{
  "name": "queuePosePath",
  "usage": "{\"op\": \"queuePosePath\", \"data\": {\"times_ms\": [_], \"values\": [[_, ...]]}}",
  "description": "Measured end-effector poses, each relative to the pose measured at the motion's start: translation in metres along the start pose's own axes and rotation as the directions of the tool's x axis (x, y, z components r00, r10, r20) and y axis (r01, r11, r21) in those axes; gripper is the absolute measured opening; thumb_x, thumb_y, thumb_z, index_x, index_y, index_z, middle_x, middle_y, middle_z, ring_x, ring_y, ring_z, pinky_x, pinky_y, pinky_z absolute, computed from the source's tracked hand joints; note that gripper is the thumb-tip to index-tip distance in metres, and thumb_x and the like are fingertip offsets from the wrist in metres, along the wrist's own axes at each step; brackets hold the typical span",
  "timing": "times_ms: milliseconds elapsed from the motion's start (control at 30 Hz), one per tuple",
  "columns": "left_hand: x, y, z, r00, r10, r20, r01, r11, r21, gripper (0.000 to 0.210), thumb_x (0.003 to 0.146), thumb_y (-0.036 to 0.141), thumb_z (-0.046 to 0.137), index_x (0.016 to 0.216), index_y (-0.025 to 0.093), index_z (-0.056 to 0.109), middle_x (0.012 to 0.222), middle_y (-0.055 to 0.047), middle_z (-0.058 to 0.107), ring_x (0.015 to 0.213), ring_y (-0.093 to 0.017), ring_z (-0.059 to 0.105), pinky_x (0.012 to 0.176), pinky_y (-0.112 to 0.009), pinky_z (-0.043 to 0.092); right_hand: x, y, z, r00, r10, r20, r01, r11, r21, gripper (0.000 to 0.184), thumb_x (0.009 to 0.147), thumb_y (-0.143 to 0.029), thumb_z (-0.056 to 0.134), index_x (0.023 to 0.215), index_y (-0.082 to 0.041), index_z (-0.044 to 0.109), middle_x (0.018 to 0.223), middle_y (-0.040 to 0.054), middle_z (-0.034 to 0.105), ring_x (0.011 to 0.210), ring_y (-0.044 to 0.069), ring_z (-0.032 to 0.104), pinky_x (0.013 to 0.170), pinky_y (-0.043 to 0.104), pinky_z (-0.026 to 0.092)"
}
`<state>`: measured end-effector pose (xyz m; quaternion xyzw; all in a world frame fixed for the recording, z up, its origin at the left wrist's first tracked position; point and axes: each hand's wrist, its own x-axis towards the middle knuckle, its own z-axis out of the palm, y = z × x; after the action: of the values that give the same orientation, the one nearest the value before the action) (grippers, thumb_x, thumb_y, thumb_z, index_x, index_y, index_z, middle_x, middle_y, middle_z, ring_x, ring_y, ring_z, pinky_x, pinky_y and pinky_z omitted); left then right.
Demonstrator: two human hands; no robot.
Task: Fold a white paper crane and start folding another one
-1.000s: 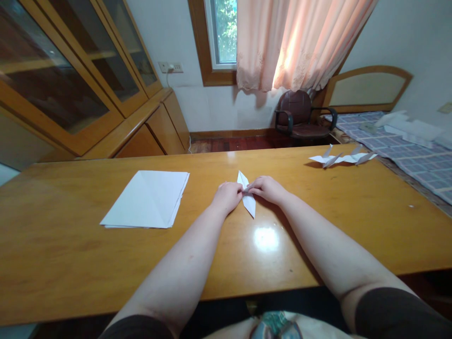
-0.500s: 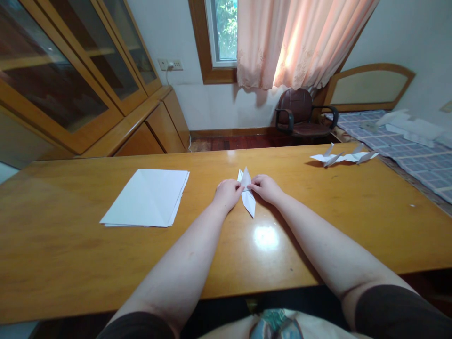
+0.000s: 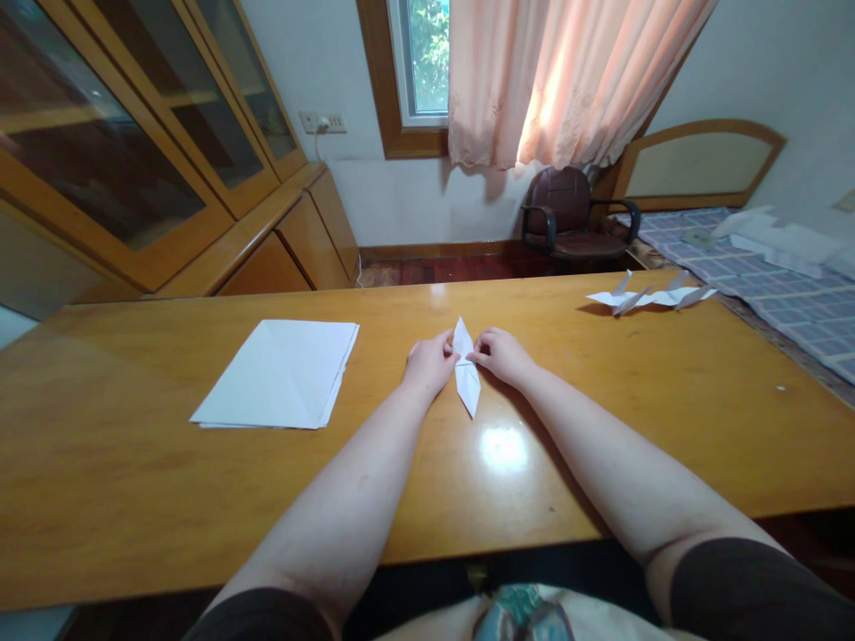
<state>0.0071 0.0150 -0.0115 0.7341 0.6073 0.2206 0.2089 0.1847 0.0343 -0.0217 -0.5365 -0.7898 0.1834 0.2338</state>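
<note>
Dull folded paper (image 3: 468, 389) on a shiny wood tabletop (image 3: 441, 499).
Between the left grip (image 3: 431, 363) and the right grip (image 3: 502, 358), the paper looks thin and smooth, with crisp creases. The wood under both is smooth and glossy, with a bright shine just nearer than the right grip. Left of the left grip, the paper stack (image 3: 277, 374) looks flat and dull. Far beyond the right grip, the curtain (image 3: 534, 89) is thin, soft-looking cloth.

Folded paper (image 3: 468, 389) partly hidden by fingertips (image 3: 474, 358); cabinet (image 3: 158, 116), curtain (image 3: 541, 85) cut off at top; bed (image 3: 768, 289) at right.
</note>
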Motion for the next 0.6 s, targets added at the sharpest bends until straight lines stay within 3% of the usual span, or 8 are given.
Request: {"op": "queuePosePath", "data": {"times_ms": [167, 267, 400, 600], "values": [[0.0014, -0.0033, 0.0047, 0.999, -0.006, -0.050, 0.007, 1.000, 0.013, 0.057, 0.076, 0.027, 0.064, 0.129, 0.022, 0.044, 0.107, -0.006, 0.066, 0.105, -0.021, 0.057, 0.100, -0.039, 0.034, 0.0001, -0.0011, -0.0017, 0.999, 0.033, -0.007, -0.033, 0.999, -0.013, 0.017, 0.073, -0.032, 0.070, 0.071, -0.017, 0.062, 0.080, 0.0038, 0.060, 0.075, 0.015, 0.053, 0.068, 0.026, 0.039], [0.0008, -0.0035, 0.0037, 0.997, -0.026, -0.072, 0.028, 0.999, 0.026, 0.048, 0.075, 0.030, 0.066, 0.119, 0.020, 0.050, 0.114, -0.009, 0.061, 0.106, -0.021, 0.056, 0.092, -0.035, 0.040, -0.0002, -0.0011, -0.0014, 0.999, 0.031, -0.011, -0.031, 0.999, -0.022, 0.018, 0.072, -0.032, 0.071, 0.077, -0.018, 0.062, 0.080, 0.0038, 0.062, 0.076, 0.016, 0.053, 0.068, 0.026, 0.039], [-0.0007, -0.0031, 0.0023, 0.998, 0.042, -0.045, -0.039, 0.997, 0.069, 0.030, 0.080, 0.031, 0.060, 0.109, 0.022, 0.057, 0.110, -0.007, 0.064, 0.104, -0.022, 0.056, 0.092, -0.035, 0.040, -0.0005, -0.0007, 0.0001, 0.999, 0.029, -0.035, -0.029, 0.999, -0.018, 0.019, 0.074, -0.034, 0.068, 0.080, -0.017, 0.063, 0.082, 0.0047, 0.063, 0.077, 0.016, 0.054, 0.070, 0.027, 0.040], [-0.0029, -0.0004, 0.0025, 0.995, 0.101, -0.005, -0.099, 0.984, 0.151, 0.031, 0.085, 0.034, 0.053, 0.113, 0.023, 0.059, 0.114, -0.007, 0.063, 0.107, -0.023, 0.053, 0.094, -0.036, 0.037, 0.0009, -0.0019, 0.0017, 0.987, 0.145, -0.065, -0.146, 0.989, -0.012, 0.020, 0.078, -0.036, 0.062, 0.072, -0.017, 0.065, 0.077, 0.0050, 0.064, 0.072, 0.015, 0.055, 0.064, 0.025, 0.039]]}}
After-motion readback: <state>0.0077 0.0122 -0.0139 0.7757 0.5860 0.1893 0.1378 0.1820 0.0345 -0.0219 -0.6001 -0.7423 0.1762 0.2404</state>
